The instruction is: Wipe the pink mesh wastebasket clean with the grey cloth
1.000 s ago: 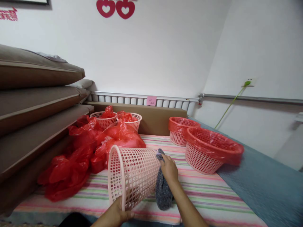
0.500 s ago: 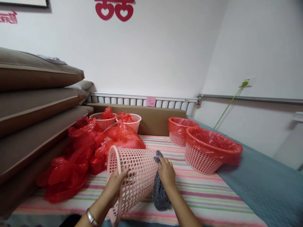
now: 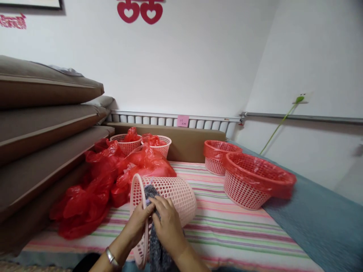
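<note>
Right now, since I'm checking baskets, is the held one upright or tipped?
Tipped: the held basket is on its side, rim facing the picture's left.

Passage: striped cloth (image 3: 211, 198) between the tipped basket (image 3: 181, 196) and the larger lined basket (image 3: 245, 191), open air above both | Left: red bags (image 3: 85, 204), heaped beside stacked cushions (image 3: 51, 117), block sideways reach | Rear: brown board (image 3: 193, 143) bars passage, smaller lined basket (image 3: 213, 165) before its right end

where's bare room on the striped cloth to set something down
Bare: the striped cloth right of the tipped basket, in front of the red-lined baskets, up to the blue cover. Crowded: the left, with red bags and two more baskets behind.
</note>
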A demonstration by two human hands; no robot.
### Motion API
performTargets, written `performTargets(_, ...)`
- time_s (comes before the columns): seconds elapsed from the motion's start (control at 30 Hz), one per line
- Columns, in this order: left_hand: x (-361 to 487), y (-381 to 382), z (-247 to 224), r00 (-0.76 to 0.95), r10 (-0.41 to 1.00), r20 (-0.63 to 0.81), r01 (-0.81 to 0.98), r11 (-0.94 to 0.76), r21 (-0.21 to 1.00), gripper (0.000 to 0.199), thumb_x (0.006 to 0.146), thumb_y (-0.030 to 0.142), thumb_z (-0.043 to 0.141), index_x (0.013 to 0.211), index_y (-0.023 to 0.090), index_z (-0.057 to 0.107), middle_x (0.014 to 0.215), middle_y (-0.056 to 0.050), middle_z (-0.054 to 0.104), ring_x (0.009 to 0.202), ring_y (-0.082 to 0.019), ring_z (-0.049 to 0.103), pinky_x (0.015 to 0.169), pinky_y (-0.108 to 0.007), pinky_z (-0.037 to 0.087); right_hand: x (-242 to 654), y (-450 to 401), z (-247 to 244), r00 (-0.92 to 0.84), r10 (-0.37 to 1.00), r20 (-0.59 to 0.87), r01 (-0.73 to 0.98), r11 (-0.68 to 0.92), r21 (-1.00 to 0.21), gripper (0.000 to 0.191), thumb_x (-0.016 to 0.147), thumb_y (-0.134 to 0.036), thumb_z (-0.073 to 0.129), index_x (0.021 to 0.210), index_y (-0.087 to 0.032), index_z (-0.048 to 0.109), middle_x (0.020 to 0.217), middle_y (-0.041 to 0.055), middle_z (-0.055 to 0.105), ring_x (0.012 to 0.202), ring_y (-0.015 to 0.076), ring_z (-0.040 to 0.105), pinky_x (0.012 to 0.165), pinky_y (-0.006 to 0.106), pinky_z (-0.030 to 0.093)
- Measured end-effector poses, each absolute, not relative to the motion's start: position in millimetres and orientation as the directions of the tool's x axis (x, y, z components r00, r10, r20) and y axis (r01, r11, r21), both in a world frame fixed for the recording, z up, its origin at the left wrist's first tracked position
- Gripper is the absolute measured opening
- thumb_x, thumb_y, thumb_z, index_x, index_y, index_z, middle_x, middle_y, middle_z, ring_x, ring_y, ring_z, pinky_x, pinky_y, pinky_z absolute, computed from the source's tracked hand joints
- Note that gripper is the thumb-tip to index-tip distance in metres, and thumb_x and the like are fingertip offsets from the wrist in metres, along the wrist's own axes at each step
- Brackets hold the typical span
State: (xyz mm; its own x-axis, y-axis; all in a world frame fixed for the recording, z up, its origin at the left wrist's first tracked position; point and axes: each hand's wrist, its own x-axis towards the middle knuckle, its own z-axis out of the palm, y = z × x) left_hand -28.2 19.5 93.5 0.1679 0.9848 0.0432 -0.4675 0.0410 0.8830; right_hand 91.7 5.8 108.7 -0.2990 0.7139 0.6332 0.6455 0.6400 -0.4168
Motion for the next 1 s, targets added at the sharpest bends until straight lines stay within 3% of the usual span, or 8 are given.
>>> performTargets(0.13, -28.9, 15.9, 89.8, 0.190, 0.982, 0.018, -0.453, 0.071, 0.889, 0.050, 0.080, 0.029, 0.063, 0.124, 0.016, 0.044, 0.099, -0.007, 0.070, 0.082, -0.017, 0.067, 0.061, -0.022, 0.047, 90.1, 2.5, 105.5, -0.306, 0.714, 0.630, 0.655, 0.638, -0.405, 0.057, 0.074, -0.003, 0.046, 0.127, -0.024, 0.049, 0.121, 0.0030, 0.057, 0.109, 0.0195, 0.049, 0.098, 0.037, 0.039)
performTargets(0.33, -28.7, 8.0, 91.0, 0.234, 0.970, 0.060, -0.470, 0.059, 0.881, 0.047, 0.084, 0.027, 0.057, 0.127, 0.017, 0.043, 0.125, -0.013, 0.059, 0.107, -0.025, 0.059, 0.079, -0.033, 0.050, 106.6, 11.0, 93.5, -0.262, 0.725, 0.637, 0.773, 0.553, -0.312, 0.054, 0.079, -0.003, 0.042, 0.128, -0.025, 0.050, 0.121, 0.0030, 0.057, 0.108, 0.0194, 0.049, 0.094, 0.035, 0.041)
performTargets(0.5, -29.9, 4.9, 88.8, 0.271, 0.961, 0.053, -0.477, 0.087, 0.874, 0.046, 0.084, 0.026, 0.055, 0.127, 0.014, 0.043, 0.133, -0.018, 0.052, 0.113, -0.030, 0.056, 0.087, -0.044, 0.049, 150.3, 46.3, 74.4, -0.077, 0.788, 0.610, 0.896, 0.322, -0.304, 0.045, 0.082, -0.009, 0.042, 0.124, -0.021, 0.054, 0.122, 0.0055, 0.056, 0.112, 0.0203, 0.048, 0.098, 0.035, 0.036)
performTargets(0.7, -27.5, 4.2, 84.0, 0.286, 0.957, 0.053, -0.479, 0.095, 0.873, 0.047, 0.084, 0.024, 0.055, 0.128, 0.016, 0.039, 0.135, -0.018, 0.049, 0.115, -0.031, 0.054, 0.090, -0.048, 0.048, 201.5, 75.3, 61.8, 0.134, 0.840, 0.525, 0.938, 0.064, -0.342, 0.041, 0.084, -0.015, 0.042, 0.124, -0.018, 0.054, 0.119, 0.0063, 0.059, 0.107, 0.0230, 0.050, 0.093, 0.033, 0.037)
performTargets(0.87, -27.2, 2.7, 86.5, 0.292, 0.954, 0.074, -0.458, 0.072, 0.886, 0.042, 0.084, 0.024, 0.055, 0.124, 0.015, 0.043, 0.133, -0.018, 0.051, 0.116, -0.032, 0.053, 0.090, -0.048, 0.048, 207.5, 76.4, 62.2, 0.168, 0.843, 0.511, 0.928, 0.040, -0.370, 0.041, 0.083, -0.015, 0.042, 0.122, -0.021, 0.055, 0.117, 0.0062, 0.060, 0.104, 0.0214, 0.053, 0.092, 0.032, 0.037)
performTargets(1.0, -25.5, 1.0, 88.3, 0.300, 0.951, 0.079, -0.456, 0.070, 0.887, 0.040, 0.084, 0.024, 0.055, 0.123, 0.018, 0.046, 0.132, -0.014, 0.053, 0.116, -0.030, 0.054, 0.091, -0.046, 0.048, 180.8, 66.0, 69.5, 0.073, 0.849, 0.524, 0.921, 0.144, -0.361, 0.042, 0.082, -0.015, 0.043, 0.121, -0.023, 0.056, 0.120, 0.0038, 0.059, 0.112, 0.0197, 0.050, 0.097, 0.031, 0.036)
